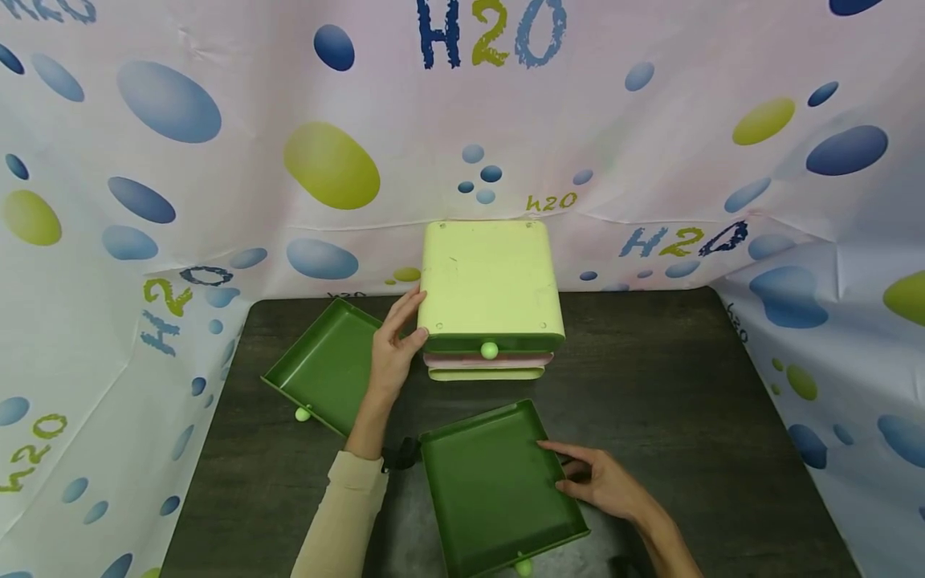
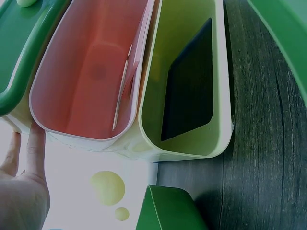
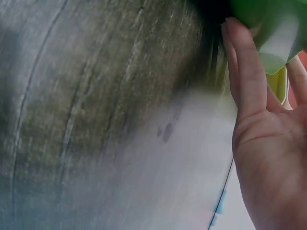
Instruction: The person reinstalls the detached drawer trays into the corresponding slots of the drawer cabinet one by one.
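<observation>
A three-tier mini drawer cabinet (image 1: 491, 277) with a pale yellow top stands at the back middle. Its top tier holds a green drawer with a round knob; the pink tier (image 2: 86, 72) and the yellow-green tier (image 2: 223, 96) below have open fronts. My left hand (image 1: 393, 349) rests with extended fingers along the cabinet's left side, thumb near the top's front corner. In front, my right hand (image 1: 600, 482) holds a loose green drawer (image 1: 499, 490) by its right edge, inside up, knob towards me. Some right fingers are hidden beneath it.
Another green drawer (image 1: 332, 369) lies at the left on the dark wood-look table (image 1: 650, 377), partly behind my left forearm. A dark flat panel (image 2: 192, 86) shows inside the bottom tier. A patterned curtain (image 1: 650, 160) encloses the back and sides.
</observation>
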{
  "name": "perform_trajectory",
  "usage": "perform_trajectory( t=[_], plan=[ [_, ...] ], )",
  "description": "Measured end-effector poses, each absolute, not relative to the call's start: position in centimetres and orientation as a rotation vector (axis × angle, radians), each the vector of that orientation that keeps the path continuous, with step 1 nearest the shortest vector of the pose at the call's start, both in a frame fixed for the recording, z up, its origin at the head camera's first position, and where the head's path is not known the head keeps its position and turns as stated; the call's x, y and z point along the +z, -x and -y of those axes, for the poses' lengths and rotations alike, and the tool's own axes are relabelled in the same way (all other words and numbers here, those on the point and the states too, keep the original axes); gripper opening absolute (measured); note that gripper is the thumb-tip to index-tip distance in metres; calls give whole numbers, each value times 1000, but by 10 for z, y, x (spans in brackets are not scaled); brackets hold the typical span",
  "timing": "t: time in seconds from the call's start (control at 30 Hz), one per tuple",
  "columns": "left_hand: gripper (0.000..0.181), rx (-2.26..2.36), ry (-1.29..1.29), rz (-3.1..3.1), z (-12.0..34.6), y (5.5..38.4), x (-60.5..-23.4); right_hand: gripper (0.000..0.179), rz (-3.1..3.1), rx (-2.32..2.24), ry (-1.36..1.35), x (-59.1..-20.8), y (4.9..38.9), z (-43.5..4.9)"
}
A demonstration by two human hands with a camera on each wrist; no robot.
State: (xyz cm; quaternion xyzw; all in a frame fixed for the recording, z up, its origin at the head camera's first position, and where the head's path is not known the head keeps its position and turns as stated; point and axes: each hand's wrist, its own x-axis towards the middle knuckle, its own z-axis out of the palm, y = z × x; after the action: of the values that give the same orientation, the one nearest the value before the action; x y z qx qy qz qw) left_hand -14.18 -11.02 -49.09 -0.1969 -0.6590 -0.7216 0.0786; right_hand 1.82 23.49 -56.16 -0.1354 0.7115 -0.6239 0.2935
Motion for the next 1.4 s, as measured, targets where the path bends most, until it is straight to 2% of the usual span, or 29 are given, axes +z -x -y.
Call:
perform_trajectory(
  t=[0.57, 0.87, 1.4],
  plan=[
    [50, -2166, 586, 1996, 108, 145, -488, 65, -2039, -1689, 253, -557, -16, -235],
    [49, -2146, 590, 2019, 106, 133, -462, 66, -2042, -1690, 202, -553, -14, -232],
    [50, -2150, 566, 2031, 106, 130, -461, 65, -2132, -1702, 196, -537, -12, -232]
  ],
)
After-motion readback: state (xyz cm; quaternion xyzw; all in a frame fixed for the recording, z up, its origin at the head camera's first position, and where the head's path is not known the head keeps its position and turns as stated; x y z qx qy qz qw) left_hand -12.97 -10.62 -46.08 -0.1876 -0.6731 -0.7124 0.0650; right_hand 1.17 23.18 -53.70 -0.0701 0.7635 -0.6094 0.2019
